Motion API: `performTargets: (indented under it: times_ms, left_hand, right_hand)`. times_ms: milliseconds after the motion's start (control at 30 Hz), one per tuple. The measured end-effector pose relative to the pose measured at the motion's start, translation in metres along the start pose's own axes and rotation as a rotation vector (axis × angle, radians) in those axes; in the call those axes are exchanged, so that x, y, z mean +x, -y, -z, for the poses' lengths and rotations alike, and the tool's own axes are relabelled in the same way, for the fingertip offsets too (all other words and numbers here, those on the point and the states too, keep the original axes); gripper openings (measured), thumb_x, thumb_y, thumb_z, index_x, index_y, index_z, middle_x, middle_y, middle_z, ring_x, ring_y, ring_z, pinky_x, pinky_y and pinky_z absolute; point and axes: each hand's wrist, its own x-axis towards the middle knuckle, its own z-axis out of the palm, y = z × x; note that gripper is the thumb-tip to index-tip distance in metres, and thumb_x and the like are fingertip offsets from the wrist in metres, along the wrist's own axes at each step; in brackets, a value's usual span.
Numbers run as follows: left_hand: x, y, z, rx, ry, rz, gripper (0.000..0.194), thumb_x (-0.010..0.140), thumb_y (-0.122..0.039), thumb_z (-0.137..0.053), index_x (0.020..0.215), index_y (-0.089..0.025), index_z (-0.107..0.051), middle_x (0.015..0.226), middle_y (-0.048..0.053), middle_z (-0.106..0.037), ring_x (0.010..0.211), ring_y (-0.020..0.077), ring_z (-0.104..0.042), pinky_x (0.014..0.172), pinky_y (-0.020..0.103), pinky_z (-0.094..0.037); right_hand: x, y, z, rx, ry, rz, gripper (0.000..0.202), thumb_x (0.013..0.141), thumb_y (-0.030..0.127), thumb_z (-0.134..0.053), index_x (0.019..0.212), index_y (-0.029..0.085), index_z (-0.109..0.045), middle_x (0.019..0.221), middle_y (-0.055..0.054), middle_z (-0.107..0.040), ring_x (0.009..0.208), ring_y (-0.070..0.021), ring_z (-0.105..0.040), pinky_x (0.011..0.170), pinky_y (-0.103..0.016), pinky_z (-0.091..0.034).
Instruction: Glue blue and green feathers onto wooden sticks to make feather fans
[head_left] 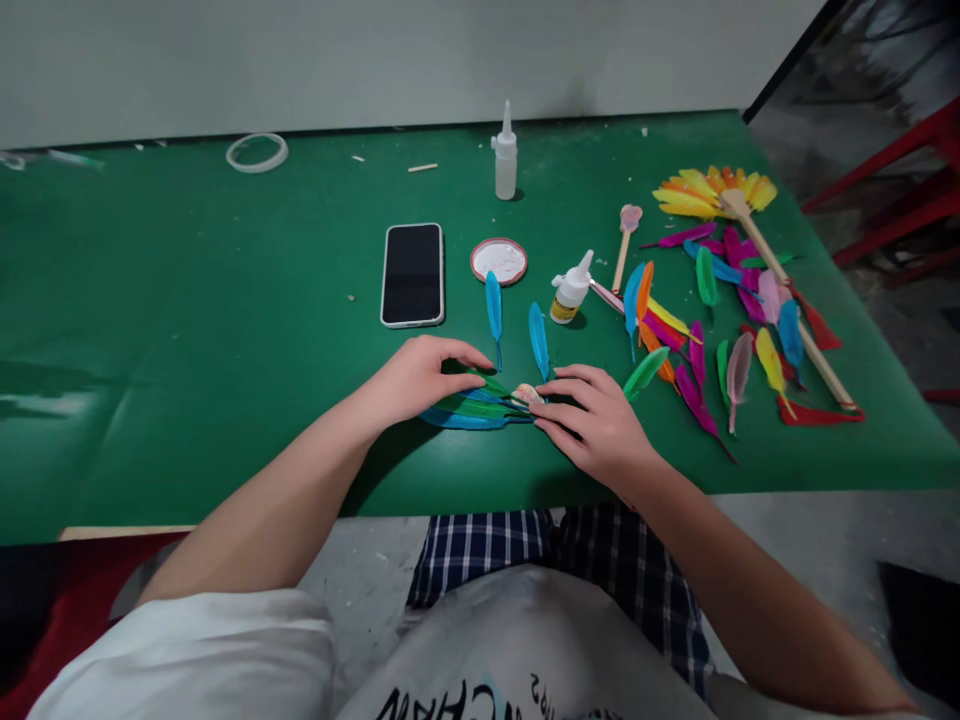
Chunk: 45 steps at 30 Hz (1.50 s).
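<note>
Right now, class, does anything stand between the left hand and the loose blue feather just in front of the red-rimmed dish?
Nothing visible does: the blue feather has its quill end just beyond the fingertips of the left hand. The dish is at its far tip and the phone to its left, both outside that gap.

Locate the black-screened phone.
In the head view, the phone lies left of the round red-rimmed lid, just beyond the left hand.

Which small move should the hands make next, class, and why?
Probably a gentle press by the right hand: its fingers are already at the small, rounded, pale pink piece, where the blue and green feathers' thin ends gather, while the left hand is at their wider parts.
</note>
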Motion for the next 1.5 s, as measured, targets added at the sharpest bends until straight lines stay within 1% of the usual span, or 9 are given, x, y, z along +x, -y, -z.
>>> performTargets:
  times_ms: [267,500,800,1067,1167,1267,1367,1433,1500]
  left_hand:
    - [-0.002,0.002,0.009,-0.129,0.010,0.035,0.039,0.072,-0.037,-0.060,0.107,-0.018,-0.060,0.093,0.005,-0.066,0.085,0.0171,-0.060,0.077,0.030,-0.046]
    - [-0.005,-0.004,0.017,-0.298,-0.154,0.197,0.048,0.081,-0.051,-0.044,0.114,-0.017,-0.052,0.085,0.008,-0.067,0.082,0.0186,-0.062,0.065,0.027,-0.050]
    - [0.002,0.001,0.003,-0.161,0.029,0.061,0.039,0.070,-0.037,-0.061,0.104,-0.019,-0.060,0.101,0.005,-0.064,0.080,0.0153,-0.060,0.072,0.027,-0.046]
    - [0.003,0.002,0.007,-0.102,0.081,0.135,0.043,0.069,-0.045,-0.060,0.104,-0.019,-0.061,0.081,0.004,-0.067,0.075,0.0176,-0.060,0.067,0.027,-0.046]
    - [0.003,0.003,0.010,-0.098,0.102,0.147,0.046,0.069,-0.048,-0.060,0.105,-0.020,-0.060,0.080,0.003,-0.067,0.073,0.0169,-0.059,0.063,0.025,-0.044]
    - [0.002,0.002,0.015,-0.095,0.056,0.190,0.047,0.067,-0.048,-0.062,0.105,-0.020,-0.060,0.081,0.004,-0.066,0.068,0.0158,-0.057,0.056,0.023,-0.042]
    - [0.001,-0.002,0.017,-0.156,0.002,0.218,0.042,0.069,-0.044,-0.063,0.104,-0.021,-0.060,0.078,0.001,-0.063,0.070,0.0137,-0.055,0.060,0.022,-0.043]
    - [0.002,-0.007,0.016,-0.186,-0.014,0.217,0.039,0.070,-0.042,-0.063,0.104,-0.022,-0.060,0.077,-0.001,-0.061,0.068,0.0120,-0.053,0.063,0.022,-0.044]
    - [0.004,-0.013,0.011,-0.176,-0.013,0.196,0.039,0.071,-0.043,-0.062,0.104,-0.022,-0.060,0.078,-0.001,-0.061,0.068,0.0123,-0.053,0.065,0.023,-0.045]
  right_hand:
    - [0.000,0.000,0.000,-0.025,0.021,0.007,0.018,0.080,0.023,-0.054,0.093,0.025,-0.066,0.099,-0.003,-0.065,0.104,-0.0227,-0.049,0.086,-0.042,-0.044]
    - [0.000,0.000,-0.001,-0.010,-0.019,0.043,0.019,0.078,0.020,-0.055,0.094,0.023,-0.065,0.096,-0.004,-0.065,0.104,-0.0221,-0.049,0.086,-0.041,-0.045]
    - [0.000,0.002,0.000,-0.012,-0.002,0.017,0.020,0.080,0.021,-0.054,0.096,0.023,-0.064,0.098,-0.004,-0.064,0.106,-0.0213,-0.047,0.090,-0.040,-0.042]
    - [0.003,0.005,-0.003,-0.026,0.005,-0.006,0.019,0.082,0.025,-0.051,0.095,0.023,-0.065,0.102,-0.004,-0.063,0.110,-0.0207,-0.045,0.091,-0.040,-0.040]
    - [0.005,0.004,0.007,0.035,-0.113,-0.018,0.016,0.081,0.025,-0.053,0.089,0.023,-0.067,0.100,-0.003,-0.064,0.108,-0.0189,-0.047,0.091,-0.038,-0.042]
    - [-0.008,-0.006,0.032,0.074,-0.358,-0.191,0.013,0.080,0.022,-0.054,0.085,0.022,-0.067,0.095,-0.003,-0.065,0.102,-0.0167,-0.052,0.091,-0.036,-0.043]
    - [-0.036,-0.021,0.059,0.025,-0.617,-0.536,0.015,0.081,0.025,-0.052,0.089,0.022,-0.065,0.089,-0.003,-0.065,0.090,-0.0158,-0.058,0.085,-0.036,-0.046]
    - [-0.054,-0.028,0.068,-0.008,-0.682,-0.695,0.019,0.083,0.028,-0.049,0.093,0.022,-0.064,0.089,-0.004,-0.065,0.084,-0.0155,-0.059,0.077,-0.034,-0.048]
    - [-0.063,-0.029,0.067,-0.036,-0.593,-0.684,0.020,0.083,0.028,-0.049,0.095,0.023,-0.064,0.089,-0.004,-0.064,0.083,-0.0154,-0.057,0.076,-0.033,-0.048]
